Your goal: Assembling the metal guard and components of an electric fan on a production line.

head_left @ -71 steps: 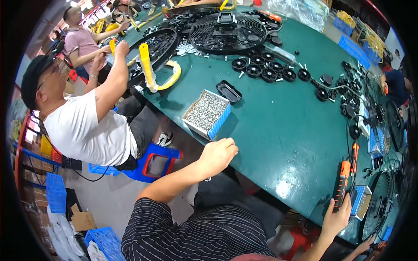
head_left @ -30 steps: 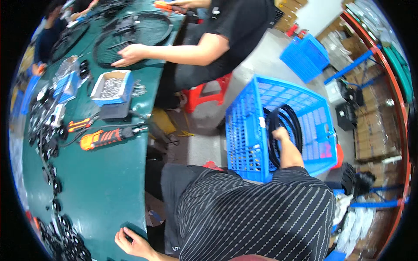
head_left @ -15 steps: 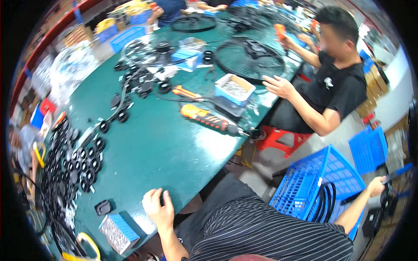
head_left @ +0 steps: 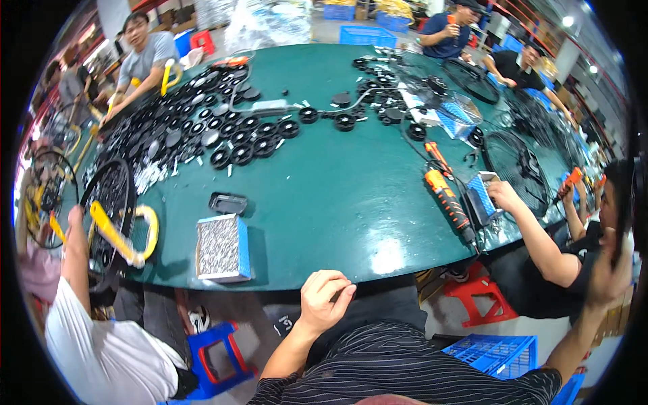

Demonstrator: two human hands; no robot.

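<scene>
My left hand [head_left: 327,302] is just off the table's near edge, its fingers loosely curled together and nothing visible in them. Raised at the far right, my right hand [head_left: 609,271] is smeared by motion and closed round a dark, upright thing [head_left: 629,196] that runs along the picture's rim, its kind not clear. To the left of my left hand stands a blue box of small metal pins [head_left: 219,248]. Beside that box is a small black plastic tray [head_left: 228,203]. An orange-and-black power screwdriver [head_left: 449,204] lies on the right part of the table.
On the green table [head_left: 324,202], black round parts [head_left: 202,121] are heaped at left. A co-worker's hand [head_left: 503,194] reaches into another blue box [head_left: 483,192]. A co-worker at left holds a black ring [head_left: 111,182] with yellow handles. Blue crates [head_left: 496,352] and a red stool [head_left: 480,297] stand below.
My view has swung left, bringing more of the table and the left co-worker in. My left hand's fingers have curled in. My right hand has risen with the dark thing.
</scene>
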